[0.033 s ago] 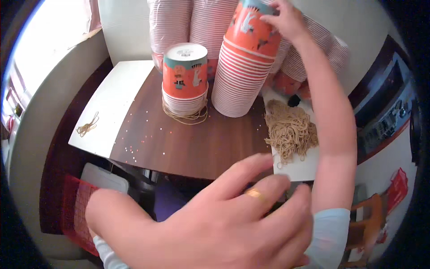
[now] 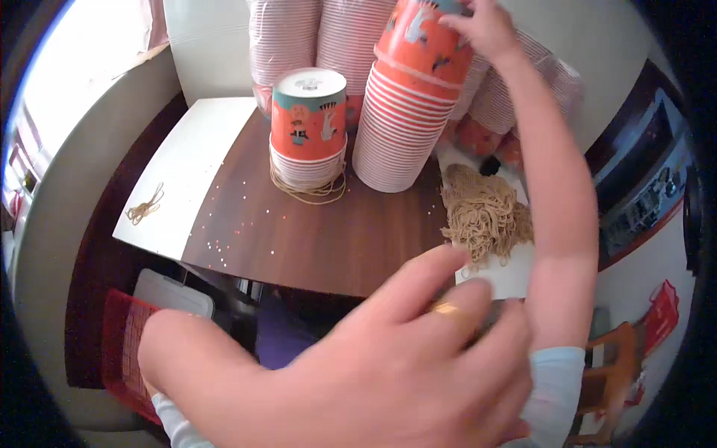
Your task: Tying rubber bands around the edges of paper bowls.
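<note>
My right hand (image 2: 485,33) reaches up to the far end of the table and grips the upturned top paper bucket (image 2: 429,45), orange and teal with printed figures. That bucket tops a tall, tilted stack of nested buckets (image 2: 399,134), and a gap shows below its rim. Close to the camera, my left hand (image 2: 396,366) hangs in the air with a gold ring on it. Its fingers are bent and apart, with nothing seen in them; their undersides are hidden. To the left stands a shorter upturned bucket stack (image 2: 308,134), with loose rubber bands (image 2: 306,193) around its base.
A heap of tan rubber bands (image 2: 482,209) lies on the table's right side. A few more bands (image 2: 146,207) lie on the white left edge. Plastic-wrapped bucket stacks (image 2: 355,45) stand behind. A red basket (image 2: 123,351) and a wooden chair (image 2: 616,358) are below table level.
The top bucket has risen slightly in my right hand, opening a wider gap above the stack. My left hand has shifted a little to the right.
</note>
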A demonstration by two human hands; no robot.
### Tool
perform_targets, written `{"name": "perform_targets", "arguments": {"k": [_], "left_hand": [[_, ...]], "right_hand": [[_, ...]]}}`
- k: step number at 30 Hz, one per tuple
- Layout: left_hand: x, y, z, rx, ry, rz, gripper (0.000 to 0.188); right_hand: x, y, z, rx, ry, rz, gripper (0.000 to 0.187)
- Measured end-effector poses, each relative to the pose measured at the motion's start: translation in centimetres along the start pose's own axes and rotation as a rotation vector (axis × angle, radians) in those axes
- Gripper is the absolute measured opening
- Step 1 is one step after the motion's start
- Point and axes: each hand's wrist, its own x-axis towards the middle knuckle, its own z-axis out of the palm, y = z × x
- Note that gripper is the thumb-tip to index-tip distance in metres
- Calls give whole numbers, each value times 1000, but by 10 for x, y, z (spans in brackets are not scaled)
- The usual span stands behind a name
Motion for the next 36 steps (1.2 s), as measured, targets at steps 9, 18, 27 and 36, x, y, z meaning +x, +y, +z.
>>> {"name": "perform_targets", "arguments": {"k": [9, 18, 27, 36], "left_hand": [[12, 1, 36, 547, 419, 527, 33], [-7, 22, 37, 575, 168, 371, 34], [-9, 29, 48, 836, 58, 510, 35], [18, 26, 52, 582, -29, 440, 31]], "right_hand": [[-17, 49, -133, 527, 445, -15, 39], [-334, 20, -8, 2047, -146, 1301, 45], [-373, -52, 55, 1839, -100, 1662, 49], [-349, 3, -37, 1107, -791, 1359, 40]]}}
